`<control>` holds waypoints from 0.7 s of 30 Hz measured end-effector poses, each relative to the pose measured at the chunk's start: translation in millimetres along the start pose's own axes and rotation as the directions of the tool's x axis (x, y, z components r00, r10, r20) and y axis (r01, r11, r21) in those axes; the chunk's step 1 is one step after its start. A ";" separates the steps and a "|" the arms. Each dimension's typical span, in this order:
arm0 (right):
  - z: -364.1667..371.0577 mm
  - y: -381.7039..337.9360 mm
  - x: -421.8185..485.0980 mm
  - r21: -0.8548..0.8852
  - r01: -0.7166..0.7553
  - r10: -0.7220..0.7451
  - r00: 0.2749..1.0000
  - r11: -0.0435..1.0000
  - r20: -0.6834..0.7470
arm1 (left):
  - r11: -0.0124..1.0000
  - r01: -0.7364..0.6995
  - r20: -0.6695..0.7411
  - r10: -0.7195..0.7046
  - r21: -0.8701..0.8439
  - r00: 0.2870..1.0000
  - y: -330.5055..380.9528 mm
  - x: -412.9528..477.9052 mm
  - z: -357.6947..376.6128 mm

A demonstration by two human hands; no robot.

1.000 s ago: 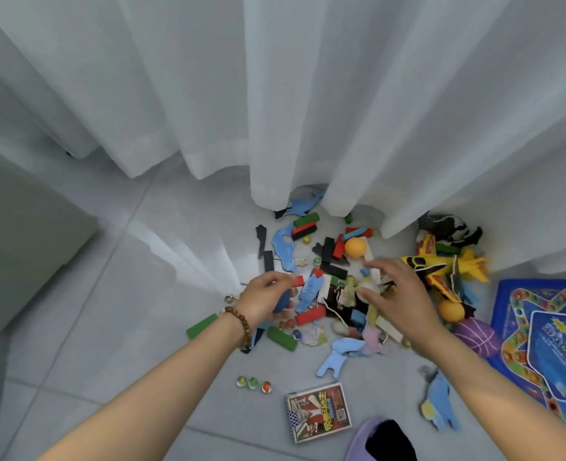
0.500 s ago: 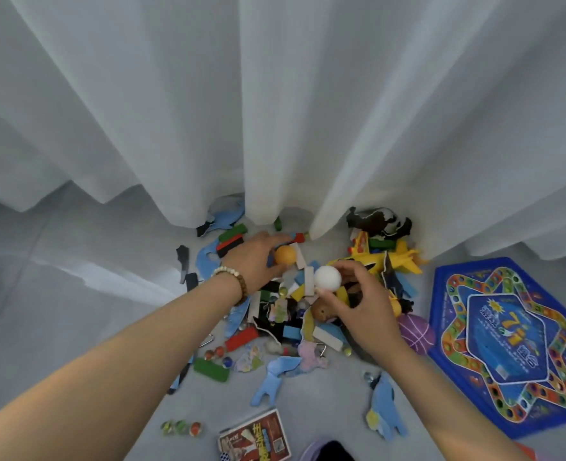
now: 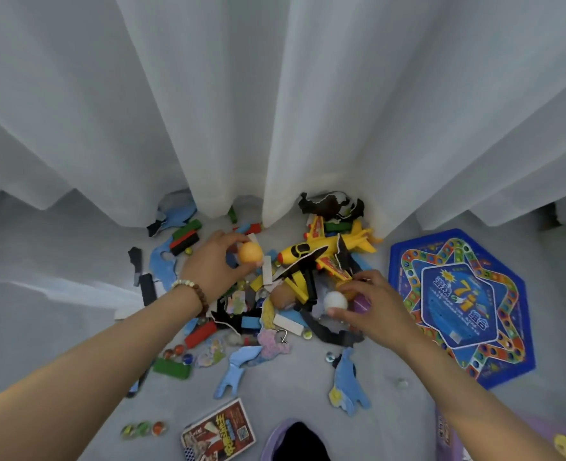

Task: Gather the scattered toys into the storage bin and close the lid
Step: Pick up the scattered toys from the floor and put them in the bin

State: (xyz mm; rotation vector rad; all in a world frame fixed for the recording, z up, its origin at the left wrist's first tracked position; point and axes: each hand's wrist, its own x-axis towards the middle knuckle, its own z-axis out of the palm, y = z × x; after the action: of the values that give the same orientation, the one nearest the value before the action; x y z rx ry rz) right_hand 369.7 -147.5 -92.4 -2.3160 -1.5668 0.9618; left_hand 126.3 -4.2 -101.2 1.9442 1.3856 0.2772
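orange ball pinched in left fingers, white ball in right fingers

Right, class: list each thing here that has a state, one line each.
left hand, pinches the orange ball
right hand, holds the white ball
yellow toy plane, lying on the toy pile
game board, flat on the floor
curtain, hanging down to the floor
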 end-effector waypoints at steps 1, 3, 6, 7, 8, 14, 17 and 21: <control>1.2 -3.0 4.4 -0.018 -0.008 0.009 0.999 1.000 0.036 | 0.999 0.003 0.003 -0.003 -0.033 1.000 1.7 -4.8 2.1; 0.8 -7.4 13.0 -0.013 -0.033 0.034 0.996 0.999 0.079 | 0.991 0.032 0.015 -0.030 -0.126 0.999 4.7 -13.2 5.7; -1.3 -11.0 19.1 -0.057 -0.037 0.045 0.988 0.998 0.147 | 0.981 0.069 0.040 -0.063 -0.182 0.997 7.6 -22.9 10.0; -1.4 -13.3 18.4 -0.082 -0.030 0.044 0.984 0.996 0.172 | 0.978 0.080 0.042 -0.074 -0.193 0.996 9.0 -26.3 11.6; -0.5 -15.2 17.5 -0.094 -0.028 0.045 0.980 0.995 0.193 | 0.974 0.089 0.035 -0.083 -0.210 0.996 10.4 -29.9 13.1; 1.6 -12.4 8.5 0.106 -0.069 0.055 0.990 0.992 0.129 | 0.935 0.148 0.022 -0.149 -0.323 0.989 20.9 -51.2 6.2; -11.2 -17.2 -6.1 0.206 -0.076 0.067 0.996 0.976 0.054 | 0.928 0.134 0.000 -0.143 -0.349 0.990 32.1 -68.0 -21.8; -40.1 -56.9 -27.0 0.228 -0.015 0.011 1.000 0.974 0.020 | 0.921 0.175 -0.044 -0.202 -0.347 0.978 38.0 -102.4 -88.2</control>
State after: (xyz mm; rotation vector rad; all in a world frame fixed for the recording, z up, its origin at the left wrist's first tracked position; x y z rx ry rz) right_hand 344.2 -139.1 -22.7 -2.1676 -1.3685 1.1058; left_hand 65.0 -63.5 10.2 1.5183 1.4554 0.4733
